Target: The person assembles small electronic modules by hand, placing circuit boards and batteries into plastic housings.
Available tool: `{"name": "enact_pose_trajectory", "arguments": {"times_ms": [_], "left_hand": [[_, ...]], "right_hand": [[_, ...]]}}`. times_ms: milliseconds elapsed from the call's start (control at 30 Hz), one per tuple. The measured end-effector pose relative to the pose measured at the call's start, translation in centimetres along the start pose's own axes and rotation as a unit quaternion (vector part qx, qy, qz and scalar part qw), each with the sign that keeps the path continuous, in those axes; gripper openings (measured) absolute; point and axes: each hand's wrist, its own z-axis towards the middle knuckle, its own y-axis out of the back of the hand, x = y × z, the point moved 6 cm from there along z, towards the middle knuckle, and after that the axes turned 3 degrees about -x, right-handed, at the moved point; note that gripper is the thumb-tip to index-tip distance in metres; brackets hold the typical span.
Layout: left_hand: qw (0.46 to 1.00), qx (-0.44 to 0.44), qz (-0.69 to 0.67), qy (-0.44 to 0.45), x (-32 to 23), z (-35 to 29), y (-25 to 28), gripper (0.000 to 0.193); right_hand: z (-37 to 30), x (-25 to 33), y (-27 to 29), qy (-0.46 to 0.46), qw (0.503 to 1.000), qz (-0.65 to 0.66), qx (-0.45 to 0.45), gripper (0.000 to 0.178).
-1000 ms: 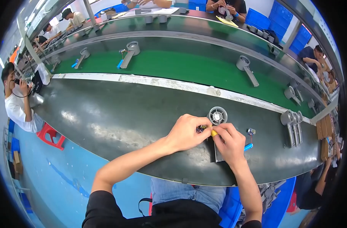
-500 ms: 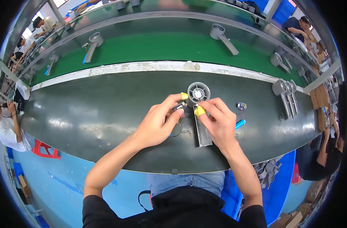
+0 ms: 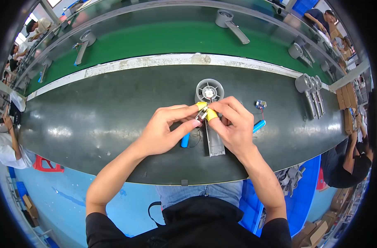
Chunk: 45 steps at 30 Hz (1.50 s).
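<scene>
My left hand pinches a small circuit board between thumb and a finger in a yellow cot. My right hand, with a yellow cot too, is closed at the board's upper end; a tiny whitish piece shows at its fingertips, too small to name. Under both hands lies a grey handheld-fan housing, its round head pointing away from me and its open, trough-like handle toward me. A blue cylindrical battery rests below my left fingers, with a thin dark wire beside it.
Right of my hands lie another circuit board and blue battery. Several grey fan housings stand grouped at the right. Beyond a white ledge, more housings lie on a green belt. Blue bins stand below the right edge.
My hands have come together, with the board now meeting my right fingertips just below the fan head. More of the blue battery shows under my left hand. The view has shifted slightly.
</scene>
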Motion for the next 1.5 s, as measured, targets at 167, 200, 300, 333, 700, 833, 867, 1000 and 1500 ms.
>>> {"name": "enact_pose_trajectory", "arguments": {"times_ms": [167,200,300,333,700,833,867,1000,1500], "left_hand": [[0.999,0.014,-0.028,-0.018,-0.3,0.5,0.3,0.042],[0.999,0.011,-0.025,-0.041,-0.6,0.5,0.4,0.042],[0.997,-0.008,-0.081,0.004,-0.1,0.5,0.5,0.042],[0.994,-0.023,-0.107,0.029,0.2,0.4,0.6,0.042],[1.0,-0.026,0.008,-0.005,-0.5,0.1,1.1,0.036],[0.996,0.0,0.088,-0.036,-0.8,0.5,0.5,0.035],[0.996,-0.001,0.084,-0.034,-0.8,0.5,0.6,0.035],[0.993,-0.009,0.104,-0.049,-1.1,0.4,0.7,0.028],[0.988,-0.024,0.1,-0.111,-1.2,0.4,0.3,0.017]], "right_hand": [[-0.1,-0.5,-0.1,-0.033,0.998,0.059,0.015,0.02],[-0.1,-0.5,-0.1,-0.035,0.998,0.059,0.015,0.02],[0.0,-0.4,-0.1,-0.026,0.998,0.057,0.016,0.018],[0.0,-0.5,-0.1,-0.024,0.998,0.055,0.017,0.017],[0.1,-0.1,-0.5,-0.006,0.998,0.049,0.027,0.019],[-0.3,-0.7,-0.1,-0.005,0.999,0.05,0.015,0.022],[-0.3,-0.9,-0.1,-0.027,0.997,0.078,0.008,0.022],[-0.2,-0.9,0.0,-0.03,0.995,0.093,0.005,0.023],[-0.1,-0.5,-0.2,0.03,0.998,0.045,0.012,0.024]]}}
